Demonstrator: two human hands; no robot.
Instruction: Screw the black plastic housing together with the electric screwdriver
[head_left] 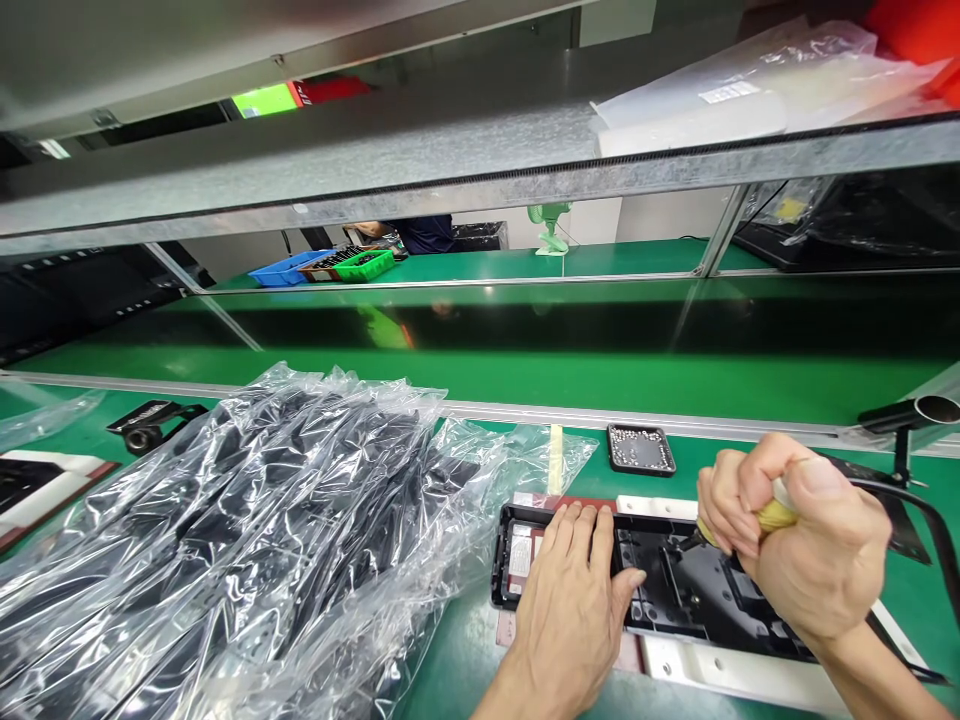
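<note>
A black plastic housing [679,590] lies flat in a white and red fixture [720,672] on the green bench. My left hand [574,600] presses flat on the housing's left part, fingers together. My right hand [799,535] is closed around a screwdriver with a yellow grip [772,516]; its tip [688,543] points down into the housing. A dark cable [926,515] runs off the tool to the right. A small black tray of screws [640,448] sits just behind the housing.
A big heap of clear plastic bags with black parts [240,540] fills the left of the bench. A green conveyor belt [525,370] runs behind a metal rail. Blue and green bins [330,265] and a person's dark sleeve [424,233] show farther back. A metal tube [930,410] stands at right.
</note>
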